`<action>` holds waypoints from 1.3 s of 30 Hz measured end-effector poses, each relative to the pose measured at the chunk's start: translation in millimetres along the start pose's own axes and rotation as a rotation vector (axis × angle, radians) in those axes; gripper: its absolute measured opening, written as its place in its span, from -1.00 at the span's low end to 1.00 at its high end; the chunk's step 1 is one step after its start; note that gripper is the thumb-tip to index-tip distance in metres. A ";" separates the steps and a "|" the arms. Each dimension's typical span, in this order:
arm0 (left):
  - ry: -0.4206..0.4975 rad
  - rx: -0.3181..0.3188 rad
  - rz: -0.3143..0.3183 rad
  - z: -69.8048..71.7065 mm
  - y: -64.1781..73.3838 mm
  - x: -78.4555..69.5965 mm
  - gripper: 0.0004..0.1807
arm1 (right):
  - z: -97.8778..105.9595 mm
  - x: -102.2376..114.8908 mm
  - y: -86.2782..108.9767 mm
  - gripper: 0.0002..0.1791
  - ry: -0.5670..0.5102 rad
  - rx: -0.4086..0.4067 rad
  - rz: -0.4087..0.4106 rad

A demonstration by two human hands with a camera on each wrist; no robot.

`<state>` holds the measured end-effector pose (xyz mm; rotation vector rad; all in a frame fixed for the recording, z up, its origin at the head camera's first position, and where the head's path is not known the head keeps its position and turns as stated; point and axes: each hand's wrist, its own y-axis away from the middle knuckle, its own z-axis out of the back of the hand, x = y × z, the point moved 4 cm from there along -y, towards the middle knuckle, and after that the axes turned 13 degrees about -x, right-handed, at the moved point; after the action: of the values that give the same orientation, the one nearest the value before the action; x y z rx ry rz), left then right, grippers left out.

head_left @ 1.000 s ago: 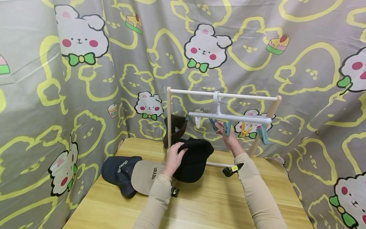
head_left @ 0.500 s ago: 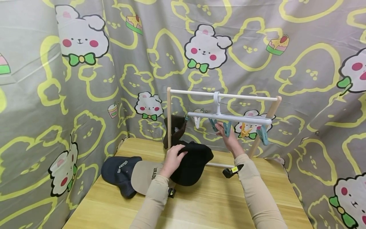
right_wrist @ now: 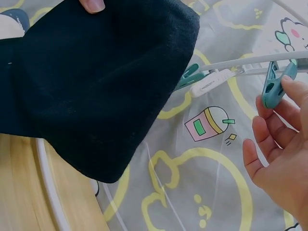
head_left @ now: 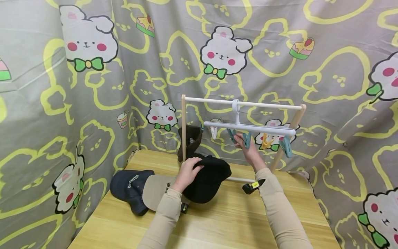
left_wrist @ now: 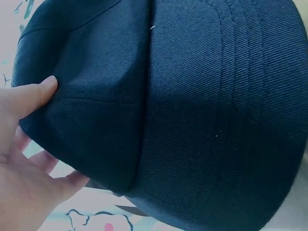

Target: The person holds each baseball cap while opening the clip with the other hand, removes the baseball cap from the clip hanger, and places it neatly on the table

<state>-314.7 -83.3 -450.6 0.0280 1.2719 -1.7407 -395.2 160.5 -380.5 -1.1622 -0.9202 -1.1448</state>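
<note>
My left hand [head_left: 187, 174] pinches a black baseball cap [head_left: 206, 181] by its edge, in front of the rack's left side. In the left wrist view the thumb lies on the cap's crown [left_wrist: 96, 125], with the other fingers behind it; the brim spreads away to the right. A light grey clip hanger [head_left: 248, 127] hangs from the rack's top bar. My right hand [head_left: 249, 150] is raised to it, thumb and forefinger pinching a teal clothespin [right_wrist: 275, 86]. A white clothespin [right_wrist: 211, 83] hangs beside this one, apart from the cap in the head view.
A dark brown cap [head_left: 191, 138] hangs behind the rack's left post [head_left: 183, 128]. Navy [head_left: 124, 185] and beige [head_left: 157, 192] caps lie on the wooden table [head_left: 236, 221] at left. Another teal [head_left: 247, 139] and a yellow clothespin [head_left: 266, 141] hang farther right. Patterned curtains surround the table.
My left hand has shifted slightly left and down, bringing the black cap with it. My right hand stays at the same clothespin.
</note>
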 end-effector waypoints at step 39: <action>-0.174 0.243 -0.089 -13.8 2.1 -15.2 -0.77 | 1.4 -3.6 2.1 -0.48 0.002 -0.009 -0.001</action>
<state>-311.4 -62.9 -450.8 -0.0400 0.9441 -1.9214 -393.8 162.6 -384.1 -1.1682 -0.9147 -1.1517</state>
